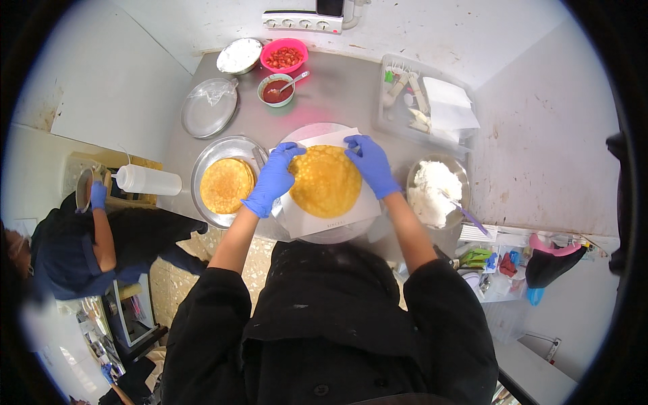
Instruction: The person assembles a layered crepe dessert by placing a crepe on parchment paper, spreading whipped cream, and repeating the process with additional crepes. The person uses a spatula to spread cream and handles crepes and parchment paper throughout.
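Note:
A round golden pancake [326, 185] lies on a white paper sheet [365, 202], which rests on a round metal plate [317, 130]. My left hand [275, 177], in a blue glove, has its fingers bent closed at the pancake's upper left edge. At the upper right edge, my gloved right hand [371, 164] pinches the rim with thumb and fingers. Left of them, a stack of pancakes [226, 185] sits on a round metal tray [200, 162], with a metal utensil handle [258, 159] by its right rim. On the right stands a metal bowl of white cream [433, 189] with a purple-handled utensil [474, 221].
Along the back are a bowl of white cream [239, 55], a pink bowl of chopped red fruit [284, 56] and a bowl of red sauce [275, 90] with a spoon. A plastic bin [391, 121] holds utensils. A white squeeze bottle [152, 180] and a co-worker [74, 250] are left.

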`<state>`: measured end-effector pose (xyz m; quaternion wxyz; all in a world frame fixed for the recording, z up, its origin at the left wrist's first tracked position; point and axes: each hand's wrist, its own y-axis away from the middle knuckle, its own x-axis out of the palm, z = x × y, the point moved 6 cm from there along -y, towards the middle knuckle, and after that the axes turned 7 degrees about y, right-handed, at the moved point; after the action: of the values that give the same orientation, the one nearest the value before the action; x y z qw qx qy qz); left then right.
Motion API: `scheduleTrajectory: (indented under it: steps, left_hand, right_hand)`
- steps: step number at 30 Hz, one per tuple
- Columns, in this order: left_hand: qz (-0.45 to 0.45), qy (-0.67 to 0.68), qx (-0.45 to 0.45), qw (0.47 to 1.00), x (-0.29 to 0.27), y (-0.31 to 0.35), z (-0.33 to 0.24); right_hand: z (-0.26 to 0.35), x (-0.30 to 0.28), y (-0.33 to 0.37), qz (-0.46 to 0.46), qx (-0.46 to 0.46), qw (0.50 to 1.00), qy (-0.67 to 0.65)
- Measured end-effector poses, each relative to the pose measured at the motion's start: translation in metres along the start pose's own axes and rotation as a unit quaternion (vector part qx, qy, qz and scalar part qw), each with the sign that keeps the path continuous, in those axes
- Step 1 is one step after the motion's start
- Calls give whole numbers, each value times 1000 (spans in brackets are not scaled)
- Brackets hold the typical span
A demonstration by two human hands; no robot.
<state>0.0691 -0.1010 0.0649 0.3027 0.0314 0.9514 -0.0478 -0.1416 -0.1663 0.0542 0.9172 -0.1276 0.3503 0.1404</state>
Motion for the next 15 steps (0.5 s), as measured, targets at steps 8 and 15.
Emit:
scheduleTrajectory:
  steps: [8,15]
  left_hand:
    - [38,-185,153,970,34,98,-61]
    - [11,-169,155,973,27,96,-23]
  right_hand:
    - [61,2,121,41,-204,964,167]
    - [70,30,123,48,-214,962,165]
